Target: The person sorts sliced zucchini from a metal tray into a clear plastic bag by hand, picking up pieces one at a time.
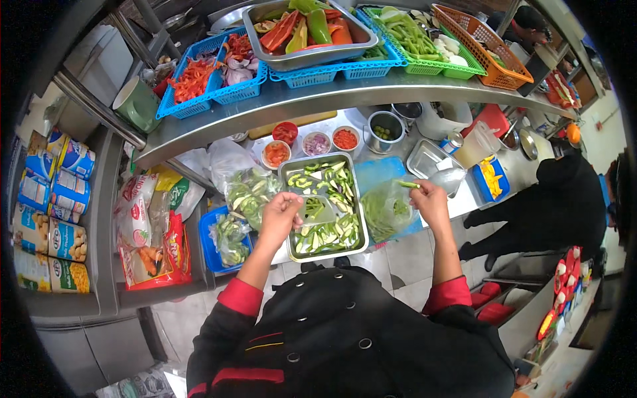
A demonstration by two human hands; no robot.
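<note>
My left hand grips the edge of a small clear plastic bag with cut green beans inside. That bag hangs above a steel tray of sliced green vegetables. Between the fingertips of my right hand are green bean pieces. Just left of this hand, a larger clear bag of green beans lies open on a blue cutting board. Filled bags of cut vegetables are piled to the left of the tray, some in a blue basin.
Small tubs of chopped tomato and onion stand behind the tray, beside a steel pot. A steel shelf with vegetable baskets crosses overhead. Cans fill the left rack. Another person stands at right.
</note>
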